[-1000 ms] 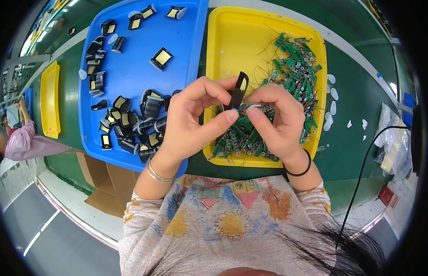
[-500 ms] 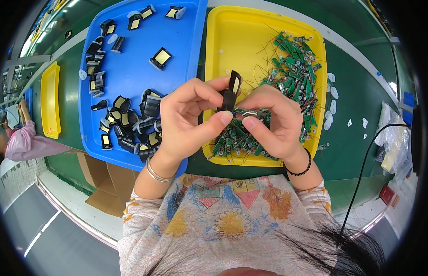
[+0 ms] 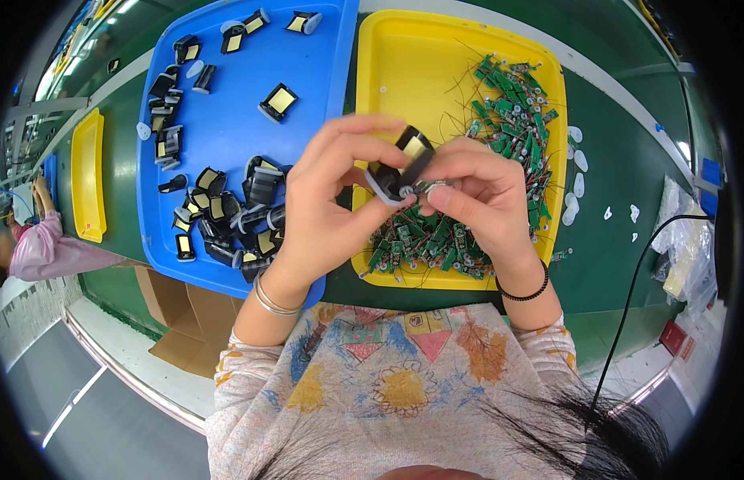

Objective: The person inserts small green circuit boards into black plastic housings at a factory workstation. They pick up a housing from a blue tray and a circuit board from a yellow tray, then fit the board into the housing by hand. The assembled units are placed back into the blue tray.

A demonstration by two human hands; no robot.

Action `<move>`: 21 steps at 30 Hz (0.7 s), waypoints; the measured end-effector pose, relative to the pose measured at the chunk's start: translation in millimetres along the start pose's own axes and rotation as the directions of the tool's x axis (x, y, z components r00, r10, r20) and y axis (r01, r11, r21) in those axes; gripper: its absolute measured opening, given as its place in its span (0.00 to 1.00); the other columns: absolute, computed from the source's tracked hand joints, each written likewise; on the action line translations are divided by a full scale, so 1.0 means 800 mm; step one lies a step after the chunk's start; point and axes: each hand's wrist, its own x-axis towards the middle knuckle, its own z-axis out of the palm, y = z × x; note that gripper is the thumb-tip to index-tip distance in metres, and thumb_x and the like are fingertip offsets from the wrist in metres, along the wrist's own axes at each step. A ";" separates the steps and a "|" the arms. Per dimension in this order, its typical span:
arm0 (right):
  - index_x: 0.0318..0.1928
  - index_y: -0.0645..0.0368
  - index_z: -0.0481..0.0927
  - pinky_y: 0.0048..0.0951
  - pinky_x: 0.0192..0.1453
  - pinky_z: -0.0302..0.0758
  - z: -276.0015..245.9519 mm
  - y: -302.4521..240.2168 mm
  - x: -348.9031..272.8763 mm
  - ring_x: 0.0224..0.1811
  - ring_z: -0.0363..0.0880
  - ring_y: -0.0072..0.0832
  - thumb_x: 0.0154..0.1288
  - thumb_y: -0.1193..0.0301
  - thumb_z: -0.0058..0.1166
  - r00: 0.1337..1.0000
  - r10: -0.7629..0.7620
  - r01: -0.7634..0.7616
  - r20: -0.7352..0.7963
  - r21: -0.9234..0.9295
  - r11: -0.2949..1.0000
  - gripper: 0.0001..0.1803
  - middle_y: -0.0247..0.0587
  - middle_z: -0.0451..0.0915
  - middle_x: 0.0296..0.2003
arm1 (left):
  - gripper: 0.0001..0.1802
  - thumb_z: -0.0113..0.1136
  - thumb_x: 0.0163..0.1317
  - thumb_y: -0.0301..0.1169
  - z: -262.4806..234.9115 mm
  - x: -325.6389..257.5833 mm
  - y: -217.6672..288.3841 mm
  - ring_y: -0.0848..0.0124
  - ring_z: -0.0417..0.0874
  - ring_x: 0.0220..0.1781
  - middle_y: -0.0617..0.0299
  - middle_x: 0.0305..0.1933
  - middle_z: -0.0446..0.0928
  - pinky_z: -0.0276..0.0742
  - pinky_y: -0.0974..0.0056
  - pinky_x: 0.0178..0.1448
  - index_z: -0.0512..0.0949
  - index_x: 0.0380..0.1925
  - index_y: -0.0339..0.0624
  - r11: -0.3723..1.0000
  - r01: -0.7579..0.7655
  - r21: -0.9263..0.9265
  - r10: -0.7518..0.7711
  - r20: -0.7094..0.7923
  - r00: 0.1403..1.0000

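Between my fingertips, above the yellow tray (image 3: 412, 48), is a black plastic housing (image 3: 414, 152) with a pale yellow pad and a grey end. My left hand (image 3: 332, 192) grips it by its left side, tilted so that its hollow shows. My right hand (image 3: 484, 192) pinches a small green circuit board (image 3: 426, 187) against the housing's opening; the fingers hide most of the board. Loose green circuit boards (image 3: 508, 120) with thin wires fill the tray's right and lower part. More black housings (image 3: 216, 208) lie in the blue tray (image 3: 220, 120) on the left.
Translucent oval pieces (image 3: 579, 186) lie on the green table right of the yellow tray. Clear plastic bags (image 3: 684, 240) and a black cable (image 3: 628, 320) are farther right. At far left, a person in a pink sleeve (image 3: 48, 244) sits beyond another yellow tray (image 3: 88, 176). A cardboard box (image 3: 188, 320) stands below.
The black housing has turned in my left hand, so its hollow and grey end now show. My right hand has brought the circuit board closer against it.
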 end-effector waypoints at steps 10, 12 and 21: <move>0.35 0.67 0.74 0.15 0.32 0.72 0.007 -0.008 -0.003 0.27 0.75 0.17 0.55 0.79 0.54 0.997 0.052 -0.060 -0.062 -0.133 0.989 0.06 0.34 0.75 0.29 | 0.16 0.58 0.54 0.27 -0.003 -0.001 -0.007 0.73 0.77 0.32 0.57 0.37 0.76 0.71 0.73 0.36 0.69 0.42 0.34 0.998 -0.060 -0.013 0.058 -0.126 0.990; 0.35 0.66 0.73 0.15 0.31 0.72 0.006 -0.007 -0.003 0.26 0.74 0.16 0.56 0.79 0.53 0.996 0.072 -0.078 -0.055 -0.133 0.988 0.06 0.33 0.75 0.28 | 0.17 0.57 0.55 0.29 -0.007 0.000 -0.005 0.73 0.77 0.32 0.56 0.37 0.76 0.71 0.73 0.36 0.68 0.43 0.33 1.000 0.019 -0.008 -0.020 -0.075 0.997; 0.36 0.65 0.71 0.16 0.27 0.74 0.009 -0.005 -0.004 0.24 0.74 0.16 0.58 0.79 0.51 0.992 0.103 -0.104 -0.071 -0.006 0.995 0.06 0.34 0.75 0.27 | 0.21 0.56 0.55 0.29 -0.008 0.001 0.000 0.74 0.73 0.45 0.59 0.43 0.72 0.69 0.70 0.49 0.65 0.48 0.34 0.936 0.260 -0.239 -0.225 0.163 0.961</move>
